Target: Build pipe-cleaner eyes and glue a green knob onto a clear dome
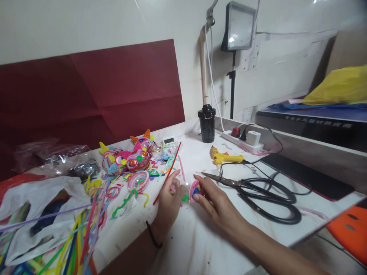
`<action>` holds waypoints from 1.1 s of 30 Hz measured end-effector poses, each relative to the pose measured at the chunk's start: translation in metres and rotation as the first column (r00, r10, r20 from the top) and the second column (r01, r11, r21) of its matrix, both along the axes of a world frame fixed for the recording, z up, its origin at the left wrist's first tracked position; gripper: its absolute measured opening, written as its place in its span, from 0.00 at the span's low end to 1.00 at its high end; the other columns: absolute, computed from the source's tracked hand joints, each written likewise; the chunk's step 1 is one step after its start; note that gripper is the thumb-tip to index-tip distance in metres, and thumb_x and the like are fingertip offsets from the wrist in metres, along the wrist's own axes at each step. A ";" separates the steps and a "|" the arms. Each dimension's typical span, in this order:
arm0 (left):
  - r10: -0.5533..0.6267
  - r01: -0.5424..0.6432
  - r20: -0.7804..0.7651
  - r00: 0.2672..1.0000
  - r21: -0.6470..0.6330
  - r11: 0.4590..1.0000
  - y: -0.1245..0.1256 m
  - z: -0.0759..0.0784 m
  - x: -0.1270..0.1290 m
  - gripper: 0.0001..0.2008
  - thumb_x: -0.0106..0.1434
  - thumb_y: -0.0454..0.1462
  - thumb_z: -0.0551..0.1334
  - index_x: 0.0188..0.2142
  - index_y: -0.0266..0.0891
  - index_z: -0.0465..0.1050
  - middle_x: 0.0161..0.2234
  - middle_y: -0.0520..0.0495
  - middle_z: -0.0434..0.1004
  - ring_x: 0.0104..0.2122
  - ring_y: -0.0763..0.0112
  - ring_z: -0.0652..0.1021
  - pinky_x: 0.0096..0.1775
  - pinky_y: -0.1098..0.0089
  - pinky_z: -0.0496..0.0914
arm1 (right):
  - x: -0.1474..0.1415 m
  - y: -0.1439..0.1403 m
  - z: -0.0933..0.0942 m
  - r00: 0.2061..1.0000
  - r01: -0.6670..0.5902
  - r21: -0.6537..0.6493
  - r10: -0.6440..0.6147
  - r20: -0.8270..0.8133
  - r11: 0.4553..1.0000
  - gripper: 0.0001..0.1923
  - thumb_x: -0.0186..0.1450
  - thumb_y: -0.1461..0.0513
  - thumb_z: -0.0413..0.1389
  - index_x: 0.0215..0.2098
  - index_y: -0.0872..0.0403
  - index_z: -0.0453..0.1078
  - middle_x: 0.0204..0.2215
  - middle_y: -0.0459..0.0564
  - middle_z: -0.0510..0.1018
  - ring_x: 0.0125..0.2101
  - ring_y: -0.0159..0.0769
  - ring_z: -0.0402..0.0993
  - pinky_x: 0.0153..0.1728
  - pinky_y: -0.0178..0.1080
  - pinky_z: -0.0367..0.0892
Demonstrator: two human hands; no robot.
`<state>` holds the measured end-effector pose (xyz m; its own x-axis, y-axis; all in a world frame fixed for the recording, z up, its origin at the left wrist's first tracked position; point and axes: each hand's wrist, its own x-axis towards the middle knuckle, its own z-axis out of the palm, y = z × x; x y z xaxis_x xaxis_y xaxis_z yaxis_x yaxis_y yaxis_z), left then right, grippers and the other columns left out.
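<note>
Between both hands is a small clear plastic piece decorated with coiled pipe cleaners in pink, blue, yellow and green. My left hand, a dark band at its wrist, closes around the left side of this piece and covers part of it. From the right, my right hand pinches the edge between thumb and fingers. A red pipe cleaner slants upward beside my left hand, partly behind it; whether the hand grips it I cannot tell. Large black-handled scissors lie right of my right hand, blades pointing toward it.
Colourful coiled pipe-cleaner figures and loose pipe cleaners crowd the left side. A yellow glue gun, its cable trailing right, lies beyond the scissors. Behind are a black cup and a power strip; a dark tablet-like slab lies right.
</note>
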<state>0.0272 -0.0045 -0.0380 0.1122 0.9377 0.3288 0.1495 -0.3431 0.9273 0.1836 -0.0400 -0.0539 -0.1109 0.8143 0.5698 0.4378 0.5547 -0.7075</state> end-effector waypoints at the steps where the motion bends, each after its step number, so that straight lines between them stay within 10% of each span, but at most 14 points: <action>1: 0.002 -0.002 0.006 1.000 0.004 1.000 0.000 0.000 0.000 0.31 0.60 0.54 0.60 0.54 0.33 0.66 0.28 0.54 0.60 0.23 0.77 0.64 0.23 0.76 0.62 | 0.000 0.000 0.000 1.000 0.002 0.003 -0.002 0.000 1.000 0.20 0.69 0.59 0.48 0.59 0.53 0.58 0.38 0.52 0.71 0.36 0.38 0.70 0.38 0.43 0.71; 33: 0.016 -0.026 0.074 0.997 0.137 0.990 0.004 -0.010 -0.007 0.20 0.62 0.50 0.60 0.47 0.39 0.68 0.26 0.56 0.58 0.24 0.76 0.62 0.27 0.75 0.62 | 0.000 -0.006 0.003 0.997 -0.060 0.133 0.067 -0.046 0.989 0.24 0.68 0.65 0.51 0.61 0.47 0.56 0.42 0.51 0.71 0.38 0.36 0.69 0.40 0.39 0.70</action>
<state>0.0206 -0.0002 -0.0482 0.0643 0.8847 0.4618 0.0914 -0.4660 0.8801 0.1834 -0.0463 -0.0512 -0.1287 0.7243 0.6774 0.3642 0.6698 -0.6471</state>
